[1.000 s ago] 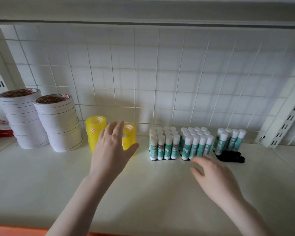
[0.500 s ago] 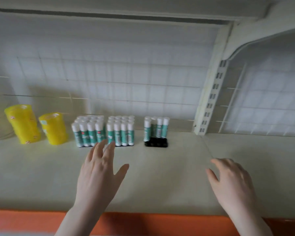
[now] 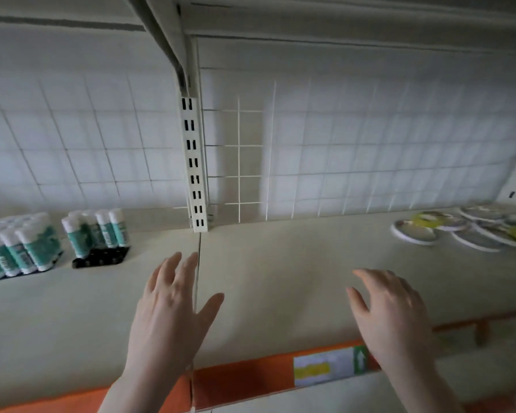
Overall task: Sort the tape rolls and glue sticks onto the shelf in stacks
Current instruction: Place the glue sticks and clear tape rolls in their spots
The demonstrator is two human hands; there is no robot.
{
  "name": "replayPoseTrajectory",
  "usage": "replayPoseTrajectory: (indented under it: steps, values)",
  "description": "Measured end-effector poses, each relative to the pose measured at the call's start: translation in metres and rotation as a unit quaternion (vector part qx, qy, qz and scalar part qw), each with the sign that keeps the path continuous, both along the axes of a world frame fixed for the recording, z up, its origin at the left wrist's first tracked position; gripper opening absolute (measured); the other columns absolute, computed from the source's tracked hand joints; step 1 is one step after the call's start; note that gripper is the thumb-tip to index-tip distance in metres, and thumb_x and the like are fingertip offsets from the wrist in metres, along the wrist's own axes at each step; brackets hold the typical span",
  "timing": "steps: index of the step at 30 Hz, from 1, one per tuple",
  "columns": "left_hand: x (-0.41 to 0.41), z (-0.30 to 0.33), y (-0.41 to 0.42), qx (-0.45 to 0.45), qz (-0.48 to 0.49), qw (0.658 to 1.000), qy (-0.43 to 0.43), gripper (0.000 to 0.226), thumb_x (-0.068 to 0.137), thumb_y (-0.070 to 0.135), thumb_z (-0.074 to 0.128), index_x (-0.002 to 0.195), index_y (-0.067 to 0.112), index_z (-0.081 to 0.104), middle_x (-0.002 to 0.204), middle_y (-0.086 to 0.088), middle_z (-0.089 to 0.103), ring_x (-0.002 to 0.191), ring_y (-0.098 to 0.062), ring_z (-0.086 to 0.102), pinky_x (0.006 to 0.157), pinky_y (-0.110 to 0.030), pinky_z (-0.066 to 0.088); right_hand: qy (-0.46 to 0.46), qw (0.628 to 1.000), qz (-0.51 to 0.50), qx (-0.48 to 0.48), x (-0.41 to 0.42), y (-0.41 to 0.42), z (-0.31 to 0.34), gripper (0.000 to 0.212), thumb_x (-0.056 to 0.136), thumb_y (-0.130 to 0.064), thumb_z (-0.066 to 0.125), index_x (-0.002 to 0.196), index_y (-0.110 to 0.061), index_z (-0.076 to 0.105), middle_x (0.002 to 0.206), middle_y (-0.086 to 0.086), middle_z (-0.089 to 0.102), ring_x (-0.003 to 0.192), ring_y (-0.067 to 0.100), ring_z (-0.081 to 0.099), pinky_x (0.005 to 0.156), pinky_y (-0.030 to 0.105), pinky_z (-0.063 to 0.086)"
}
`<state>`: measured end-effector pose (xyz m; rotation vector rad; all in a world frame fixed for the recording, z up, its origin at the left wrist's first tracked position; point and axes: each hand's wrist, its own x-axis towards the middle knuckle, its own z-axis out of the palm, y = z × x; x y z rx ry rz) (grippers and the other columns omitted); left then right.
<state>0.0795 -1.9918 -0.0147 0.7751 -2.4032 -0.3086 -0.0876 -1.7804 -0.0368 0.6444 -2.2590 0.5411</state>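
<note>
View: swung right; yellow rolls gone from frame.
Glue sticks [image 3: 24, 245]: now at far left.
Tape rolls [image 3: 465, 229]: newly visible, far right.
Left hand [image 3: 170, 311]: now over shelf seam [image 3: 199, 248].

A shop: stocked shelf [image 3: 280, 278] with an orange price strip [image 3: 251, 380] along its front, glue sticks [image 3: 21, 248] ranked at its left.

Shelf [image 3: 280, 272]: matt cream painted surface, smooth, orange edge strip [image 3: 242, 380] w/ paper label [image 3: 322, 369]. Back grid [image 3: 370, 150]: white coated wire. Upright [image 3: 195, 165]: slotted painted metal. Glue sticks [image 3: 102, 231]: smooth plastic tubes, paper-look labels, in black plastic tray [image 3: 100, 257]
</note>
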Motion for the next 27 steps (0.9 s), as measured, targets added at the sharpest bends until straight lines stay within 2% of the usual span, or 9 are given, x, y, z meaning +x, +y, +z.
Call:
replayPoseTrajectory:
  steps: [6,12,19,27]
  values:
    - [-0.051,0.003,0.038,0.001,-0.055,0.998,0.003,0.068,0.073,0.038,0.074,0.131,0.011,0.051,0.134,-0.014,0.050,0.123,-0.034,0.044,0.095,-0.045,0.042,0.000,0.999,-0.037,-0.014,-0.035,0.056,-0.006,0.033,0.059,-0.001,0.083,0.088,-0.003,0.069,0.078,0.016,0.066,0.069,0.038,0.063,0.062,0.044,0.052]
    - [-0.113,0.020,0.096,0.003,-0.097,0.995,0.005,0.068,0.077,0.044,0.067,0.137,0.018,0.044,0.142,-0.006,0.041,0.131,-0.026,0.036,0.102,-0.040,0.035,-0.009,0.997,-0.071,-0.025,-0.086,0.124,0.000,0.027,0.060,-0.002,0.082,0.084,-0.004,0.069,0.075,0.014,0.066,0.067,0.036,0.063,0.060,0.042,0.053]
    - [-0.205,0.018,0.198,0.008,-0.087,0.996,0.011,0.065,0.079,0.043,0.065,0.137,0.022,0.043,0.144,0.000,0.039,0.132,-0.021,0.035,0.103,-0.036,0.033,0.007,1.000,-0.013,-0.019,-0.182,0.224,0.003,0.018,0.063,0.003,0.078,0.075,-0.003,0.066,0.071,0.015,0.063,0.065,0.037,0.061,0.059,0.042,0.053]
    - [-0.286,0.023,0.271,0.005,-0.102,0.995,-0.014,0.062,0.083,0.045,0.061,0.138,0.023,0.042,0.145,0.002,0.037,0.133,-0.017,0.033,0.102,-0.029,0.032,-0.005,0.999,0.031,0.020,-0.260,0.286,0.026,0.018,0.070,-0.005,0.076,0.087,-0.003,0.071,0.077,0.011,0.067,0.069,0.031,0.063,0.061,0.035,0.051]
